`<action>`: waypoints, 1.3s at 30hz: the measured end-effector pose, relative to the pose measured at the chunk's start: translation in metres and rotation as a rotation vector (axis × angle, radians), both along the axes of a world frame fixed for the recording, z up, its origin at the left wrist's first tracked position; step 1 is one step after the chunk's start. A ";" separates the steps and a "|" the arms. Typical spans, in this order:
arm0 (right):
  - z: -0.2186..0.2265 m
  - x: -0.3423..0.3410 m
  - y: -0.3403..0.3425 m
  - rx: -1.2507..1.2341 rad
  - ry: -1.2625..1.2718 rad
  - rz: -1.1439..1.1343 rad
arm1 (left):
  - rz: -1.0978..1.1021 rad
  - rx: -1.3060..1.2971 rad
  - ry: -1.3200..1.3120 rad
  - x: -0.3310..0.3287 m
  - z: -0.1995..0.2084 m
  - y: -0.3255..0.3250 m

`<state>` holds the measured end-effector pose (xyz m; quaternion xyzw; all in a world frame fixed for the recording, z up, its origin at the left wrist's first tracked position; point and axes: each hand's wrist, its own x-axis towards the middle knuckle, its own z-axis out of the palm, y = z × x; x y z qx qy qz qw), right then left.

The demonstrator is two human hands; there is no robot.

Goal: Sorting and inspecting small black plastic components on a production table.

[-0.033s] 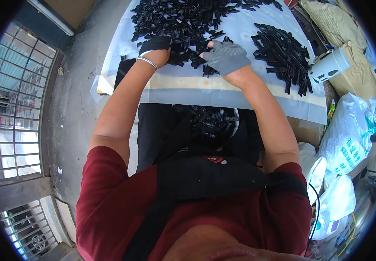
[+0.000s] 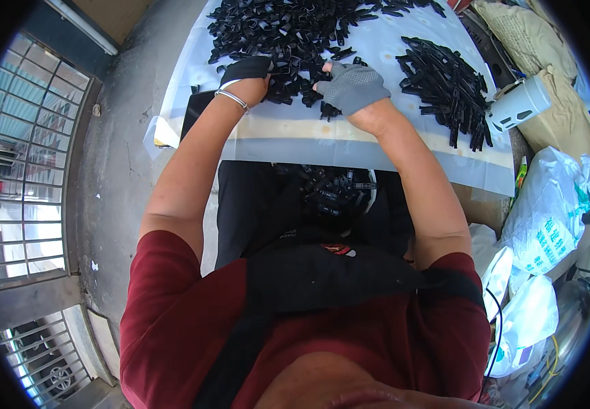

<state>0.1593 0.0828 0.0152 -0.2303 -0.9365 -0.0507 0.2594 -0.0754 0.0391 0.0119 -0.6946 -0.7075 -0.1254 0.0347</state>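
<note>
My left hand (image 2: pixel 248 76), in a black fingerless glove with a bracelet at the wrist, is at the near left edge of a big heap of small black plastic pieces (image 2: pixel 274 31). Its fingers curl inward; whatever they hold is hidden. To its right is my right hand (image 2: pixel 354 88), in a grey fingerless glove, with bent fingers and thumb pointing at the left hand. Dark pieces lie around and under these fingertips, and I cannot make out which one is gripped. Between the hands, loose black pieces (image 2: pixel 285 92) trail from the heap.
A second pile of long black strips (image 2: pixel 445 88) lies right on the white-covered table (image 2: pixel 295 151). Beside it a white plastic cup-like container (image 2: pixel 519 103) rests tilted. Below the table edge, a container holds black parts (image 2: pixel 336 191). Plastic bags (image 2: pixel 544 211) crowd the right side.
</note>
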 end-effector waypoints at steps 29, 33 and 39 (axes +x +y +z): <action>0.011 0.011 -0.104 -0.209 0.118 -0.113 | 0.083 -0.226 -1.758 0.095 -0.014 -0.104; -0.013 0.018 -0.098 -0.101 0.236 -0.069 | 0.145 -0.393 -1.470 0.094 -0.017 -0.106; -0.011 0.018 -0.105 -0.433 0.339 0.005 | 0.087 -0.332 -1.188 0.093 -0.029 -0.110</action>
